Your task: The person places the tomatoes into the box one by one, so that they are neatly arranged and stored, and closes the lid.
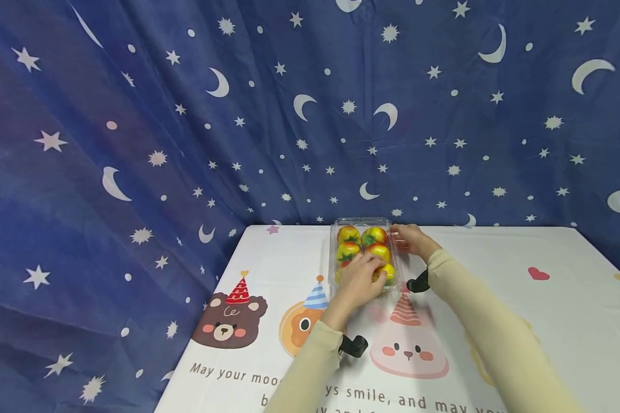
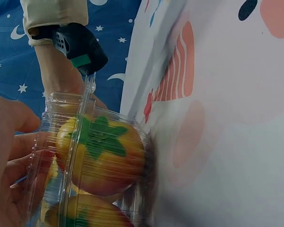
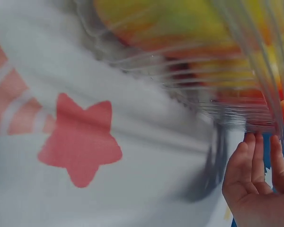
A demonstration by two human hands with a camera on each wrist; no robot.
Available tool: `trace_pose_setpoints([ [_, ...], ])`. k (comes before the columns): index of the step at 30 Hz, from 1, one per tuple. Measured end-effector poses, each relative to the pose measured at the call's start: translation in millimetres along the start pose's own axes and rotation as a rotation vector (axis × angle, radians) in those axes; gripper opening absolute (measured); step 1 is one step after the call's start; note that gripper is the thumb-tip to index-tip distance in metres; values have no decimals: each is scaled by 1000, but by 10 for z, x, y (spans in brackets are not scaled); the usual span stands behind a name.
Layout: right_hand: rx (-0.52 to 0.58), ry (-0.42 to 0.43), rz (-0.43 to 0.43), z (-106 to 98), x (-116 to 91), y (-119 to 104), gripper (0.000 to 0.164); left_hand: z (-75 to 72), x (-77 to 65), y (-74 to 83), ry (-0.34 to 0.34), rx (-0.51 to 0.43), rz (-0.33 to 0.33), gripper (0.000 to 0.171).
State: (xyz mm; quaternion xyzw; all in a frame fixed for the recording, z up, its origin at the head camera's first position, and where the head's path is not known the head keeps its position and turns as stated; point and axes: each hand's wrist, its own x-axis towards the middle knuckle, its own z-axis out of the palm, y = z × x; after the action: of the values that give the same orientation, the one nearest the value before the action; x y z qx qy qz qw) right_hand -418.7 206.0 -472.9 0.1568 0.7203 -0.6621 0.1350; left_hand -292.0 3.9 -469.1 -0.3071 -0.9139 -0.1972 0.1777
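Note:
A clear plastic box (image 1: 361,221) holding several yellow-red persimmons (image 1: 348,234) with green leafy tops lies at the far edge of the table. My left hand (image 1: 359,281) rests over the near end of the box, fingers spread across its top; in the left wrist view its fingers (image 2: 19,172) lie against the clear lid above a persimmon (image 2: 109,151). At the far right corner of the box is my right hand (image 1: 413,240). In the right wrist view its fairly straight fingers (image 3: 258,158) touch the ribbed plastic edge.
A white tablecloth (image 1: 496,298) printed with cartoon animals, hearts and lettering covers the table. Behind it and to the left hangs a dark blue curtain (image 1: 341,143) with moons and stars. Each wrist wears a black camera (image 1: 353,346).

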Motion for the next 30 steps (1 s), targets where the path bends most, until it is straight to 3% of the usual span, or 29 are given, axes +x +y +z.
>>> trace_pose_setpoints([
  [8, -23, -24, 20, -30, 52, -57, 47, 10, 30, -21, 4, 21, 11, 30],
  [15, -43, 13, 28, -16, 91, -92, 51, 1, 32, -13, -6, 40, 9, 31],
  [20, -73, 18, 34, -13, 92, -129, 42, 6, 17, 1, -24, 43, 0, 32],
  [30, -19, -3, 15, 18, 153, -137, 23, -14, -14, -9, -16, 51, -3, 30],
])
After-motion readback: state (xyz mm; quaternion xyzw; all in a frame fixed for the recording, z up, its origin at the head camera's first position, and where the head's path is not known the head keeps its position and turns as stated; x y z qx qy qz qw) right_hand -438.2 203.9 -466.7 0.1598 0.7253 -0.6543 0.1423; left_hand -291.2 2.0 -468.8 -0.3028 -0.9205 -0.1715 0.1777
